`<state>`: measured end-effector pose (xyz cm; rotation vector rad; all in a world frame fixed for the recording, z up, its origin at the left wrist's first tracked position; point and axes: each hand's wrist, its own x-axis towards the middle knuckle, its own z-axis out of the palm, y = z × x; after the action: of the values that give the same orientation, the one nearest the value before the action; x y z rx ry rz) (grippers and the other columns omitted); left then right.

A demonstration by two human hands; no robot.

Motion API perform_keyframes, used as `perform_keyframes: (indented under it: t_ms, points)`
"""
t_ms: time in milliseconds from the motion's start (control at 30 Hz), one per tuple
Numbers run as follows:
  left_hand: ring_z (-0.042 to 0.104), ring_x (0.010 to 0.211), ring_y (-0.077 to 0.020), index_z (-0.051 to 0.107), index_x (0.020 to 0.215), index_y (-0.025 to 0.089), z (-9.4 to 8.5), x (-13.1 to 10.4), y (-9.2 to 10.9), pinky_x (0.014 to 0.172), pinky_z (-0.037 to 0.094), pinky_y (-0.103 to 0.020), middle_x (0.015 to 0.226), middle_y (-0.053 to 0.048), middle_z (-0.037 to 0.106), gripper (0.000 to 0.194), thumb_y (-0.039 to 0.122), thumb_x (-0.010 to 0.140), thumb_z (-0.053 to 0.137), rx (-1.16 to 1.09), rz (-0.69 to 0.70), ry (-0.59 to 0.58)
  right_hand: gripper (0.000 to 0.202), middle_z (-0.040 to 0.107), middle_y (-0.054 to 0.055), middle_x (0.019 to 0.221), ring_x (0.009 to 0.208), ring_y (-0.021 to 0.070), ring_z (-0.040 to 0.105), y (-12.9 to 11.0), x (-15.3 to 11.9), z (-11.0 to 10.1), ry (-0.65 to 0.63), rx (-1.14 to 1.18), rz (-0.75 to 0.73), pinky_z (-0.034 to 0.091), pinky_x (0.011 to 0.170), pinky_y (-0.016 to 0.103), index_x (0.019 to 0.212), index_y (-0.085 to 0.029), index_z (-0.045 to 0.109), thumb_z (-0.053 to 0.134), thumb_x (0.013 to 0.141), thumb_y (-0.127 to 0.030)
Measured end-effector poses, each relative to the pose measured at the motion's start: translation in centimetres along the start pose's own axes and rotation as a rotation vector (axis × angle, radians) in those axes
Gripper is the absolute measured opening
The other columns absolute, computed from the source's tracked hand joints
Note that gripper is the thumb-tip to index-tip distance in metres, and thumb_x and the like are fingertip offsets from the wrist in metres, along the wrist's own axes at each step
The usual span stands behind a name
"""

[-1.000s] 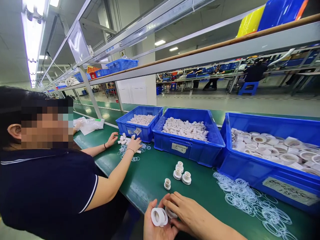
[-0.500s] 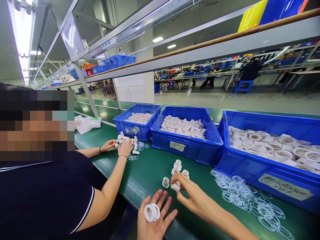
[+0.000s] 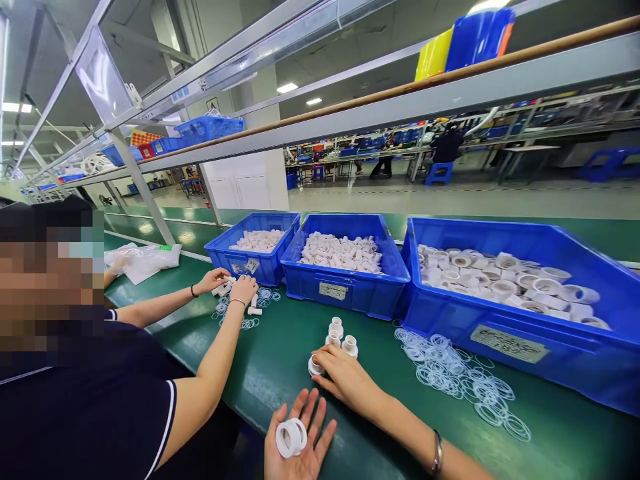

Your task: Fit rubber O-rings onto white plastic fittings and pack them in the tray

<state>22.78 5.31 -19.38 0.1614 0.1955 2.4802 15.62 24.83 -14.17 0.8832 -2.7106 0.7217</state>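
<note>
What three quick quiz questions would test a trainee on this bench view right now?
1. True or false: the left hand lies palm up with a white ring on it.
2. What does the right hand touch? A) a clear ring B) a white fitting on the green bench C) a bin
3. How many blue bins stand in a row behind the fittings?

Key: 1 true; 2 B; 3 three. The clear rings lie loose to the right, untouched. A co-worker's hands work at small parts further left.
</note>
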Motion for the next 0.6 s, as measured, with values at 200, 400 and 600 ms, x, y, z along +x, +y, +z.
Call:
perform_keyframes:
  t_ms: [200, 400, 600]
  points:
    - [0.036, 0.145, -0.0232, 0.066, 0.128, 0.017, -0.7, 0.1, 0.5, 0.127, 0.013, -0.044, 0.147, -0.003, 0.049, 0.046, 0.035, 0.097, 0.036, 0.038, -0.05, 0.026, 0.007, 0.062, 0.01, 0.111, 0.102, 0.0285, 0.056, -0.3, -3.0, -2.1, -0.045, -0.141, 0.017, 0.051, 0.087, 0.044, 0.097, -0.02, 0.061, 0.057, 0.095, -0.016]
    - [0.04, 0.143, -0.0248, 0.069, 0.124, 0.019, -2.2, 1.4, -0.3, 0.125, 0.02, -0.047, 0.146, -0.004, 0.052, 0.045, 0.035, 0.095, 0.039, 0.047, -0.09, 0.107, 0.009, 0.049, 0.012, 0.136, 0.107, 0.0293, 0.053, 1.4, -5.7, -5.6, -0.01, -0.289, 0.091, 0.05, 0.085, 0.045, 0.09, -0.02, 0.062, 0.056, 0.095, -0.017]
    - [0.051, 0.134, -0.023, 0.073, 0.118, 0.022, -2.0, 3.1, -1.3, 0.123, 0.024, -0.043, 0.138, -0.005, 0.06, 0.043, 0.03, 0.092, 0.04, 0.108, -0.207, 0.172, 0.007, 0.059, 0.007, 0.118, 0.102, 0.0205, 0.059, 2.4, -3.8, -7.2, -0.098, -0.332, 0.031, 0.05, 0.085, 0.03, 0.1, -0.02, 0.066, 0.067, 0.095, -0.024]
